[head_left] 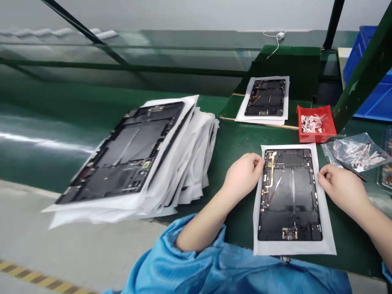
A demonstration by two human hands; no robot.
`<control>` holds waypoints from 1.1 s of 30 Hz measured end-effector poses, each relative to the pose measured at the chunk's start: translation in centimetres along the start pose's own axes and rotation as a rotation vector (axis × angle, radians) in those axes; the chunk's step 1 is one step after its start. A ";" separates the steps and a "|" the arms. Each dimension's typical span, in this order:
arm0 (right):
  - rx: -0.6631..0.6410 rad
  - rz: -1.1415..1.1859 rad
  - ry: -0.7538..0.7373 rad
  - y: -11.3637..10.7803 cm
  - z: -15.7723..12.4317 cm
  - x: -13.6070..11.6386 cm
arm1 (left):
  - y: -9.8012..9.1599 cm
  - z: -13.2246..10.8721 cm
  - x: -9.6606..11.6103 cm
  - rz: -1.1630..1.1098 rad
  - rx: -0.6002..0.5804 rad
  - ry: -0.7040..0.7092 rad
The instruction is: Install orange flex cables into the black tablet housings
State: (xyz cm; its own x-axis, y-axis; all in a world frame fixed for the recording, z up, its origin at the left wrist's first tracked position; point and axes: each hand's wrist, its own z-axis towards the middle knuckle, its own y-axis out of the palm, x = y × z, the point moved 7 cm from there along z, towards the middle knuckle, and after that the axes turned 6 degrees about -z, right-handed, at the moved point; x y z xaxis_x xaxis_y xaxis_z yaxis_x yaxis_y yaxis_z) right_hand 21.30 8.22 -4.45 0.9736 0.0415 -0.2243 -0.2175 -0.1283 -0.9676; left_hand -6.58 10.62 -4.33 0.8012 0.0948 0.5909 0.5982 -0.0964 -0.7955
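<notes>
In front of me a black tablet back housing (301,192) lies flat on a white foam sheet (329,245). It carries an orange flex cable (272,171) on its left side and a small circuit board (289,233) at its near edge. My left hand (243,175) is closed, its thumb and finger pinching the sheet's left edge near the upper corner. At the opposite edge my right hand (344,188) is also closed, fingertips pinched on the sheet beside the housing.
To the left rises a tall stack of white sheets (186,163) with another housing (128,151) on top. A further housing (266,98) lies beyond. Near my right hand are a red bin (317,136) of small strips, a plastic bag (358,151) and black tweezers (352,169). A green post (363,69) stands behind.
</notes>
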 end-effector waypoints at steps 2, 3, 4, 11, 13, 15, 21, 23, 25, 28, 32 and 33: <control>-0.006 -0.054 0.002 0.0 -0.1 0.0 | -0.3 0.7 0.1 0.009 0.036 -0.020; -0.004 -0.074 0.003 0.0 -0.1 0.0 | -0.4 1.2 0.2 0.025 0.051 -0.023; -0.004 -0.086 0.006 0.0 -0.2 0.0 | -0.6 1.7 0.4 0.048 0.059 -0.020; 0.020 -0.059 0.002 -0.4 -0.3 -0.1 | -0.3 5.3 0.9 0.075 -0.028 0.065; 0.025 -0.037 -0.006 -0.5 -0.3 -0.1 | -0.2 5.5 0.6 0.045 -0.023 0.090; 0.026 -0.017 -0.006 -0.7 -0.4 -0.2 | -0.2 5.4 0.3 0.014 -0.002 0.120; 0.029 -0.017 0.011 -0.8 -0.6 0.0 | -0.2 5.0 0.1 -0.060 0.013 0.203; 0.048 -0.003 -0.002 -0.9 -0.7 0.1 | -0.3 5.0 0.1 -0.047 0.005 0.211; 0.062 0.009 -0.014 -0.9 -0.8 0.1 | -0.4 5.0 0.2 -0.040 0.005 0.218; 0.048 0.015 -0.009 -0.5 -0.7 0.3 | -0.5 5.0 0.2 -0.018 0.009 0.214; 0.010 0.015 0.017 0.0 -0.5 0.5 | -0.7 4.9 0.2 0.032 0.020 0.199; 0.003 0.020 0.020 0.1 -0.5 0.6 | -0.8 4.9 0.2 0.044 0.022 0.199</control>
State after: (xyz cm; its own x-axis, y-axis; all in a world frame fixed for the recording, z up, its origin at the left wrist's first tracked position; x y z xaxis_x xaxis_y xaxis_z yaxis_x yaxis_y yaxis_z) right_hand 21.86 7.75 -4.60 0.9703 0.0187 -0.2410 -0.2368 -0.1262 -0.9633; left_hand -7.04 15.59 -4.23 0.8159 -0.1066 0.5683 0.5634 -0.0745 -0.8228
